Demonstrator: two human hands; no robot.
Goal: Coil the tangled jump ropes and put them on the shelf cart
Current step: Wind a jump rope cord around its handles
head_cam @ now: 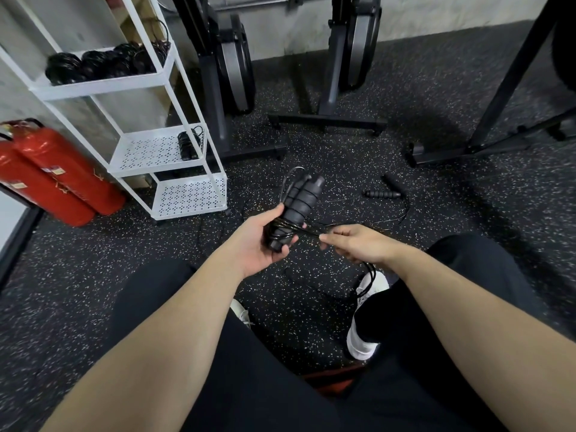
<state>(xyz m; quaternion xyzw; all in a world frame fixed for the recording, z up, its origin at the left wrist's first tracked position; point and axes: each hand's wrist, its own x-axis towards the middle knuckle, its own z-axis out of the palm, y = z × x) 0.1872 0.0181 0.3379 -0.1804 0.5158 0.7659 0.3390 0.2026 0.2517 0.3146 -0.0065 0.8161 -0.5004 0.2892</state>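
Even indoor light, soft shadows, slight blur, edges bowed by wide-angle.

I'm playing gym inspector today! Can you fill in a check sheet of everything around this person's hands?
Surface: speckled black floor.
Job's things: handles half wound with cord; cart holds coiled ropes on top, one coil on the middle shelf; loose rope on the floor.
Clutter: nothing seen.
Hands: left hand grips the handles; right hand pinches the cord.
Cables: nothing seen.
Surroundings: red extinguishers, black machine stands.
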